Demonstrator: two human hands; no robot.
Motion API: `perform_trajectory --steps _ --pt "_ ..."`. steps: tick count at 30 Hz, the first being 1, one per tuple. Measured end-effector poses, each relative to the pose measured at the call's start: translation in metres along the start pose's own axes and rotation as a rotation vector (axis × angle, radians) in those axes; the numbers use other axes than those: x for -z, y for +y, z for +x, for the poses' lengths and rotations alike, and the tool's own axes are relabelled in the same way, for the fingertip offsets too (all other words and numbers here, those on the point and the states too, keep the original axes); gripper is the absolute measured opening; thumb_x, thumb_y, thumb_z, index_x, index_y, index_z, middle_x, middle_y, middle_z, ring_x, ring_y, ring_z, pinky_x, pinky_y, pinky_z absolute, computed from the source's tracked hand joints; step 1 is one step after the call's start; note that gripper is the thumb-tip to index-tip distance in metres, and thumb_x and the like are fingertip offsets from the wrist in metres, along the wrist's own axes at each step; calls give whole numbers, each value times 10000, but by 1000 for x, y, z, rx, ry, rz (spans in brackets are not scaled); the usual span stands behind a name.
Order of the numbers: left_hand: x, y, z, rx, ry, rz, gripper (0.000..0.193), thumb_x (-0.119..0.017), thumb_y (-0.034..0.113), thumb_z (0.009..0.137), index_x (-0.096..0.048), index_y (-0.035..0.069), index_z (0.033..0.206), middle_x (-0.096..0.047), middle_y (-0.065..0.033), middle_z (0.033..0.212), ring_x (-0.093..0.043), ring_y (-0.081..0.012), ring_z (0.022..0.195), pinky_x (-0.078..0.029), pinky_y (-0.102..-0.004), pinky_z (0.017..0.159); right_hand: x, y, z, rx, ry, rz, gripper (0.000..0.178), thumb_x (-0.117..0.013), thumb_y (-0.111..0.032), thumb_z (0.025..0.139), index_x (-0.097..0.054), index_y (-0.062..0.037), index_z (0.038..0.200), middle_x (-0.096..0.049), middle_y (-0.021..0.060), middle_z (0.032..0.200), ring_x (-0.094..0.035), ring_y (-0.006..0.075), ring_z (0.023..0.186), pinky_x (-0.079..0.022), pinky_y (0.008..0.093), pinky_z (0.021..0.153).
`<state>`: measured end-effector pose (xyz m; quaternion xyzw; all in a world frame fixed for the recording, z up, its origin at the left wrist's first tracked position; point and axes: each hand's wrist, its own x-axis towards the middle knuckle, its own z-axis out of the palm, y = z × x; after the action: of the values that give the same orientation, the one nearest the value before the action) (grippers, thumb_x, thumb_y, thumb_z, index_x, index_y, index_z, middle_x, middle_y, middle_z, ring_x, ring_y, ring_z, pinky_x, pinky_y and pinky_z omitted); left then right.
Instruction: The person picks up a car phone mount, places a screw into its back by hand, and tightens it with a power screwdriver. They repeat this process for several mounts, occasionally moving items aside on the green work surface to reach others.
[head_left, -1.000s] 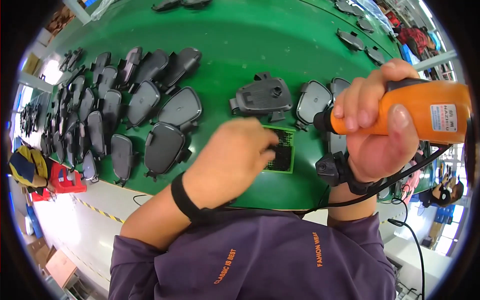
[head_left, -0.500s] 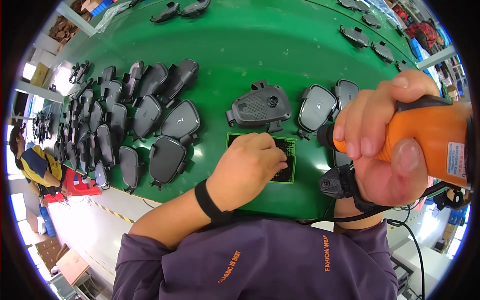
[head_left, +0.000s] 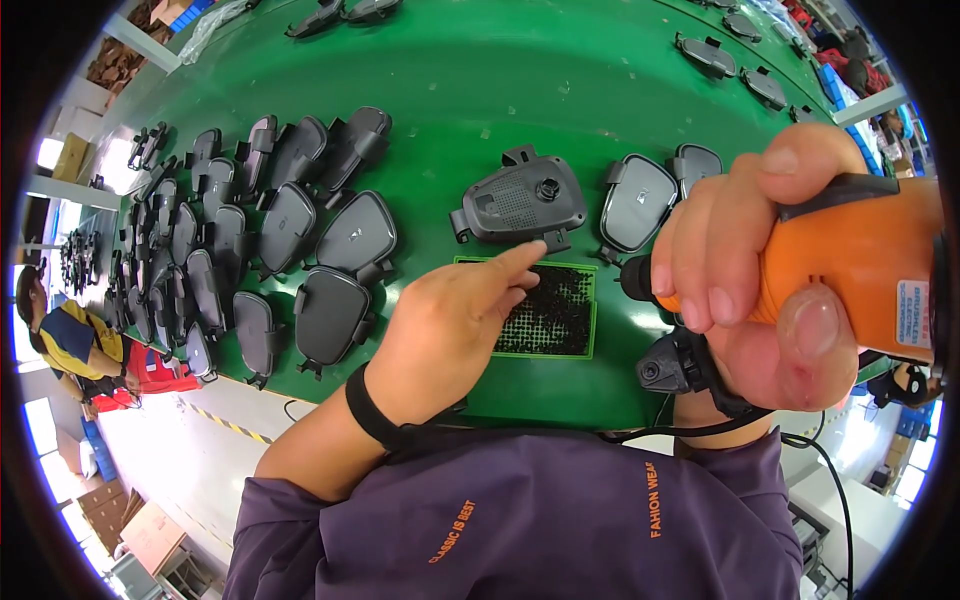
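Note:
My left hand [head_left: 440,325], with a black wristband, reaches over a shallow tray [head_left: 594,320] with a bright green rim, full of small black pieces that look like screws. Its index finger stretches to the lower clamp arm of a black phone holder [head_left: 515,200], which lies back side up with a round ball mount showing. The other fingers are curled; whatever they hold is too hidden to make out. In my right hand [head_left: 745,250] is an orange electric screwdriver [head_left: 850,265], its dark nose pointing left, beside the tray and holder.
Many phone holders [head_left: 332,315] lie grouped on the left of the green table [head_left: 450,110]. Two more [head_left: 640,203] sit partly behind my right hand. A black mount part [head_left: 662,370] is near the table's front edge, and a black cable [head_left: 690,435] runs across. Someone in yellow [head_left: 75,330] is far left.
My left hand has lifted from the tray and shifted left; its index finger now extends to the holder's clamp arm. The screwdriver in my right hand has moved slightly left.

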<state>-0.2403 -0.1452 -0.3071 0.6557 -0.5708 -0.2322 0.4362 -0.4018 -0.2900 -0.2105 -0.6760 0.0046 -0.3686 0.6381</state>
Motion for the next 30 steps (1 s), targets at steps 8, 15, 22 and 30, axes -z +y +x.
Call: perform_trajectory --steps 8,15,22,30 --pt "-3 16 -2 272 -44 -467 554 -611 -87 888 -505 44 1416 -752 -96 989 -707 -133 886 -549 -277 801 -2 1 -5 25 -13 60 504 -620 -345 942 -405 -57 1294 -550 8 734 -554 143 616 -507 318 641" --pt "-13 17 1 233 -21 -577 651 -643 -75 872 -437 72 1472 -754 -89 951 -719 -153 869 -547 -287 822 4 5 -5 43 -52 116 506 -629 -357 939 -406 -74 1294 -553 -2 733 -560 139 613 -512 317 641" --pt "-10 22 4 145 -25 -521 692 -633 -91 871 -405 86 1501 -751 -91 946 -713 -153 877 -544 -288 831 0 9 -3 66 -101 175 509 -638 -369 937 -406 -91 1294 -556 -11 731 -566 134 611 -517 315 640" --pt "-3 26 12 239 -113 -627 689 -628 -92 873 -415 93 1502 -749 -86 939 -701 -140 883 -543 -289 812 5 15 -1 93 -138 249 512 -648 -383 935 -407 -110 1294 -560 -22 730 -573 129 608 -523 313 639"
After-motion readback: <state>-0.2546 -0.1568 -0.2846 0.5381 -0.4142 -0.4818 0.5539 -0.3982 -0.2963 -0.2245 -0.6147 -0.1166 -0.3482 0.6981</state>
